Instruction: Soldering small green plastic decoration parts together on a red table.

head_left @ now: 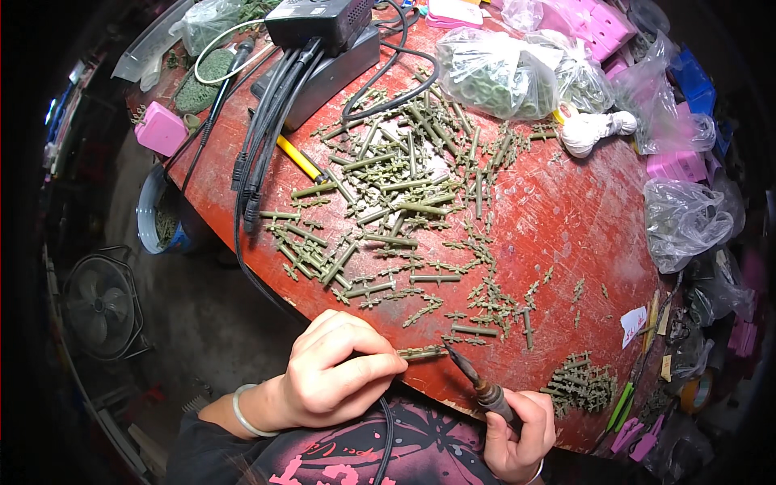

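My left hand (339,372), with a white bracelet on its wrist, pinches a small olive-green plastic piece (422,353) near the table's front edge. My right hand (521,428) grips a dark hot tool like a soldering iron (485,388), its tip beside that piece's right end. Above both hands, many similar olive-green tubes and sprigs (388,186) lie scattered over the worn red table (566,226). A tighter pile of green pieces (578,388) sits to the right of my right hand.
Black power boxes with cables (319,28), a yellow-handled tool (299,158) and bagged green parts (497,73) stand toward the back. Bags (687,218) and pink parts crowd the right edge; green tweezers (621,404) lie there. A blue bucket (158,210) and fan (103,303) are left.
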A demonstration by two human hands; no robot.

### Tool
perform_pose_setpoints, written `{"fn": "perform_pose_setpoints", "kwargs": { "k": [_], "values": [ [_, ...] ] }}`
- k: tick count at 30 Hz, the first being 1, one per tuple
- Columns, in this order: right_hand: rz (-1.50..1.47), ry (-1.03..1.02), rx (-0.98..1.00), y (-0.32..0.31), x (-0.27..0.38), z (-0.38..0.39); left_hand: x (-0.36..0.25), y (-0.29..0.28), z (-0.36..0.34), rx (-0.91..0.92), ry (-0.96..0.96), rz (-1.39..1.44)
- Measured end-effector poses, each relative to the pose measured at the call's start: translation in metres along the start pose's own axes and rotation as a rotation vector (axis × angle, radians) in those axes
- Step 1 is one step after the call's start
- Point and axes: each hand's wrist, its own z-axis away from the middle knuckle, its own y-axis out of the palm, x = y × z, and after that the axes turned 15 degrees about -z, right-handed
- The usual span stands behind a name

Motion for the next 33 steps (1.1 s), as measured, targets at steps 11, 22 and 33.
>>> {"fn": "perform_pose_setpoints", "kwargs": {
  "k": [11,22,33],
  "values": [
    [-0.032,-0.005,-0.11,0.004,-0.015,0.015,0.0,-0.004,-0.002,0.04,-0.012,0.026],
    [-0.01,0.041,-0.103,0.004,-0.014,0.017,0.009,-0.007,-0.001,-0.115,-0.097,-0.015],
    [-0.017,0.067,-0.097,0.005,-0.011,0.015,0.004,0.006,0.003,-0.196,-0.159,-0.118]
  ]
}}
